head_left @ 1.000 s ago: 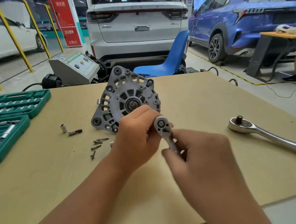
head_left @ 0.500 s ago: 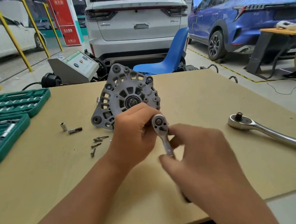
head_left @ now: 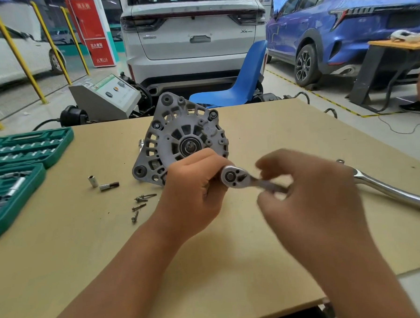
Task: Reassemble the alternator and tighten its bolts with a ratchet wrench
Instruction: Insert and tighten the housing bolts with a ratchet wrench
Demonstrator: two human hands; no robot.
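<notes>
"X6" on white car (head_left: 194, 38) (tailgate)

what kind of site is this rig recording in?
Likely a car repair or training workshop: parked cars, white and blue, behind the table, a green socket set and an alternator on it.

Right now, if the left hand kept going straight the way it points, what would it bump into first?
Probably the alternator. The left hand points away from the person, holding the small ratchet wrench by its head, and the housing stands right behind its fingers. How much gap remains is unclear.
</notes>
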